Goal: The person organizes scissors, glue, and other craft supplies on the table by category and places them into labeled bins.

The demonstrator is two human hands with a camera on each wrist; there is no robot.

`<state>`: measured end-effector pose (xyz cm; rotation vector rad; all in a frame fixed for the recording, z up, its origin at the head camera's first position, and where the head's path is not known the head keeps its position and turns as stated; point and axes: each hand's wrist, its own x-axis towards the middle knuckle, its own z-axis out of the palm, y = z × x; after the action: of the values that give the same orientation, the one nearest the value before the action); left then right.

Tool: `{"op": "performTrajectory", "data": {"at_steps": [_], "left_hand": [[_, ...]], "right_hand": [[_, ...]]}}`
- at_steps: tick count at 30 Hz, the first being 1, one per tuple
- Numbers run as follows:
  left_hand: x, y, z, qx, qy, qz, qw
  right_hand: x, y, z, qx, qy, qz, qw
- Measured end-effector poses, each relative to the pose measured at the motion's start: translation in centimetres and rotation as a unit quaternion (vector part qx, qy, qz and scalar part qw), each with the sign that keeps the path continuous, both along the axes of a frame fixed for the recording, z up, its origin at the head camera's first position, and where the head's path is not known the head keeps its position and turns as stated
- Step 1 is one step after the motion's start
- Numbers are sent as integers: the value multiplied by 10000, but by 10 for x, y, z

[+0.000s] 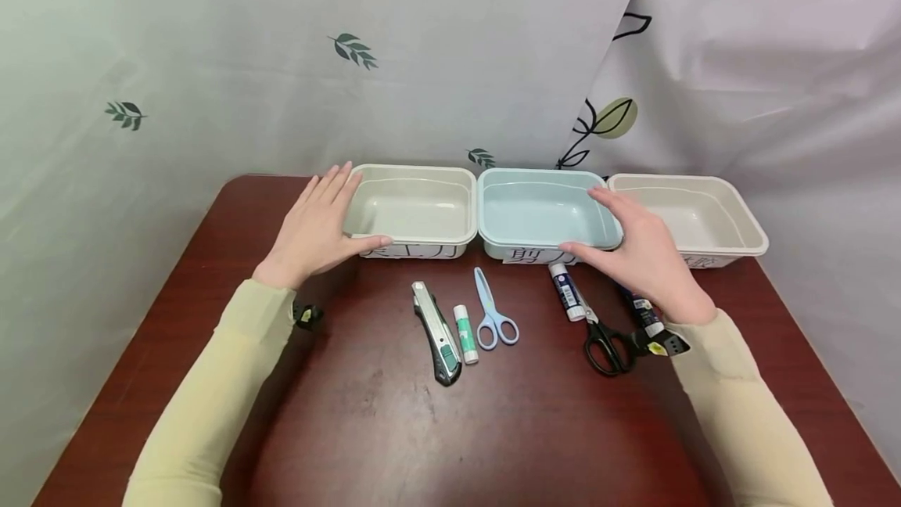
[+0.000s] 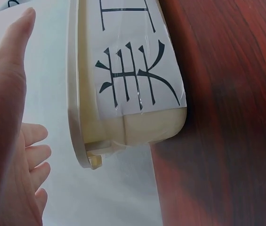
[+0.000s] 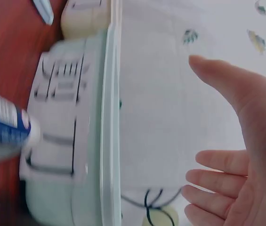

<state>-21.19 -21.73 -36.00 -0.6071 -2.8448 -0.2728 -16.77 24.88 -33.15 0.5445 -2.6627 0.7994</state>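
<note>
My left hand (image 1: 313,221) is at the left end of the left beige bin (image 1: 415,241), thumb out along its front rim and fingers straight; contact is unclear. Its white label (image 2: 137,75) shows in the left wrist view. My right hand (image 1: 647,257) hovers at the right end of the light blue bin (image 1: 542,244), thumb and fingers spread, holding nothing. In front of the bins lie a box cutter (image 1: 438,335), a green-and-white glue stick (image 1: 465,333), light blue scissors (image 1: 493,318), a dark blue glue stick (image 1: 566,292) and black-handled scissors (image 1: 607,346).
A second beige bin (image 1: 732,217) stands at the right end of the row, partly behind my right hand. Another dark blue stick (image 1: 646,315) lies partly hidden under the right wrist. A patterned white sheet (image 1: 422,53) hangs behind the dark red table (image 1: 352,429).
</note>
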Motion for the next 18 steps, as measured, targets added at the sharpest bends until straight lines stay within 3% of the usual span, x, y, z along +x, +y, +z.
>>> {"op": "performTrajectory", "data": {"at_steps": [6, 12, 18], "left_hand": [[-3, 3, 0, 37, -120, -7, 9999], [-9, 3, -3, 34, -293, 16, 9996], [-17, -2, -11, 33, -540, 167, 9984]], "right_hand": [[11, -21, -3, -400, 131, 275, 9987], [25, -43, -5, -509, -146, 371, 9979], [37, -63, -7, -583, -371, 715, 9950]]}}
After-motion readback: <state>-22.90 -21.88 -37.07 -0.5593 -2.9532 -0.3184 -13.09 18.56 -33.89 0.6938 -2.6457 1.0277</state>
